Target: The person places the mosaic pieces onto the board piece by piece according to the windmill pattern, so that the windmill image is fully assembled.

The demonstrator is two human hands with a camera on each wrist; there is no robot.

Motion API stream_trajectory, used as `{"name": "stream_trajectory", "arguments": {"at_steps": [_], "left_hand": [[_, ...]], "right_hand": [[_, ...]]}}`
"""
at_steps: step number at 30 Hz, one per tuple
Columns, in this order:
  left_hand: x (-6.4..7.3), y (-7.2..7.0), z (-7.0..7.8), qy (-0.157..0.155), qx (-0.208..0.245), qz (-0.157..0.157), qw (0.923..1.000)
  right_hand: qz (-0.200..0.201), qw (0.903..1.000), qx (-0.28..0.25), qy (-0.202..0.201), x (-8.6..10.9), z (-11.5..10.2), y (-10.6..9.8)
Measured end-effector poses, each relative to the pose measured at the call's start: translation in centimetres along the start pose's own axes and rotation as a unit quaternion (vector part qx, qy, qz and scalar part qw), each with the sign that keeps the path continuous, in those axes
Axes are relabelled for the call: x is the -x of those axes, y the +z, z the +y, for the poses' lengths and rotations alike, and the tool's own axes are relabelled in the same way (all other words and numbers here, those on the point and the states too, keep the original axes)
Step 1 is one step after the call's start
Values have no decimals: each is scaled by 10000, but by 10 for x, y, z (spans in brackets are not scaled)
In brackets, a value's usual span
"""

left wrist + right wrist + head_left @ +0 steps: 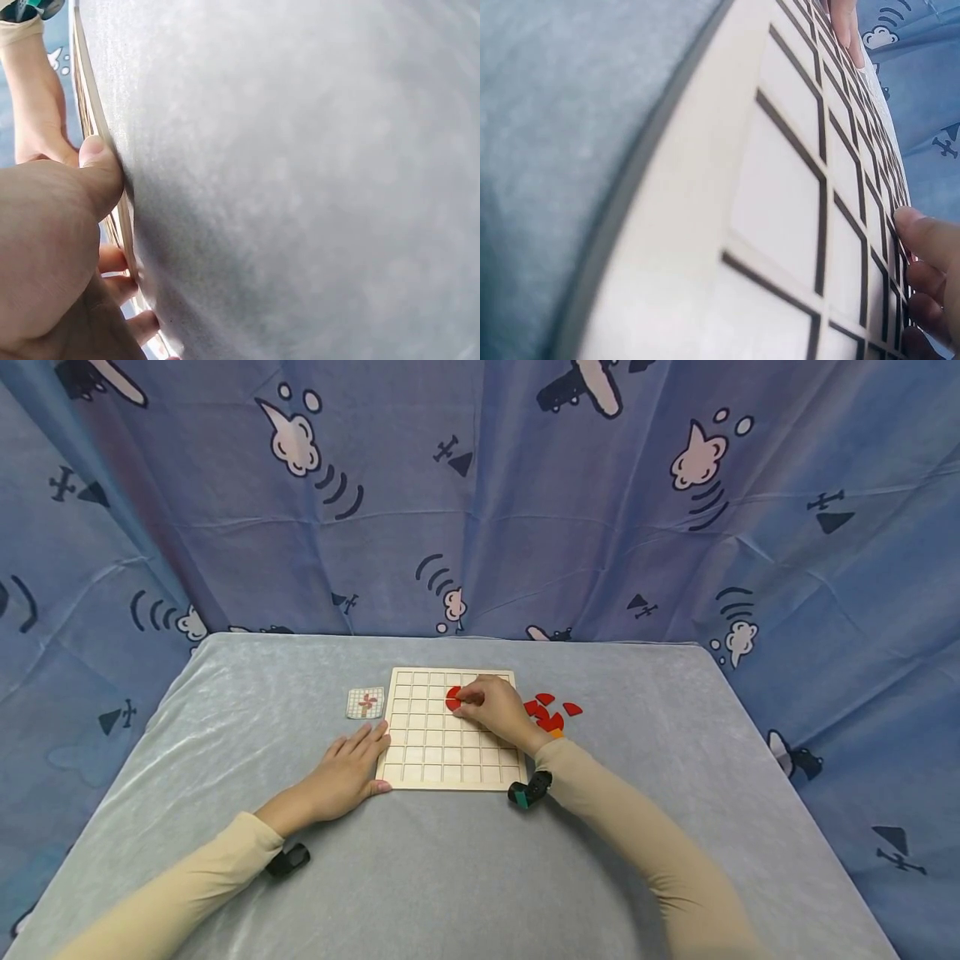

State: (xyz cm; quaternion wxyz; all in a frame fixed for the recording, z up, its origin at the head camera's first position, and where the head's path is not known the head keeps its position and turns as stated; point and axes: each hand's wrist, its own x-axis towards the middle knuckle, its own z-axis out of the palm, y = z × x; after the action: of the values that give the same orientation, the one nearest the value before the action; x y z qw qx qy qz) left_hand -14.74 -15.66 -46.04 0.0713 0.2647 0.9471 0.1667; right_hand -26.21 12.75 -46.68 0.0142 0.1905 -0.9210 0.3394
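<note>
A pale wooden grid board (423,752) lies mid-table. My left hand (348,777) rests at its left side, fingers stretched along the edge and thumb near the front corner. In the left wrist view, the thumb (101,169) touches the board's edge. Over the upper middle of the board, my right hand (491,706) has thumb and fingertips drawn together at red pieces (452,697), and seems to pinch one; the fingers partly hide them. The right wrist view shows these fingers (934,240) low over the grid, with the held piece mostly hidden.
Several loose red wedge-shaped pieces (553,722) lie right of the board, beside an orange piece (557,734) partly hidden by the right wrist. A small pattern card (365,702) with a red figure lies left of the board. A patterned blue curtain (480,510) hangs behind the grey-covered table (450,877).
</note>
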Motion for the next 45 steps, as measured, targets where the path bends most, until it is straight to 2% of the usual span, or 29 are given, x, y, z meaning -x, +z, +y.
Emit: {"name": "stream_trajectory", "arguments": {"at_steps": [13,21,45], "left_hand": [[0,1,-1,3,6,8,10000],[0,3,-2,10,2,-2,10000],[-1,3,-3,16,-5,-21,10000]], "right_hand": [[29,9998,-203,-54,1,1,-2],[-73,9999,-148,-16,0,3,-2],[19,9997,-232,18,-2,4,-1]]}}
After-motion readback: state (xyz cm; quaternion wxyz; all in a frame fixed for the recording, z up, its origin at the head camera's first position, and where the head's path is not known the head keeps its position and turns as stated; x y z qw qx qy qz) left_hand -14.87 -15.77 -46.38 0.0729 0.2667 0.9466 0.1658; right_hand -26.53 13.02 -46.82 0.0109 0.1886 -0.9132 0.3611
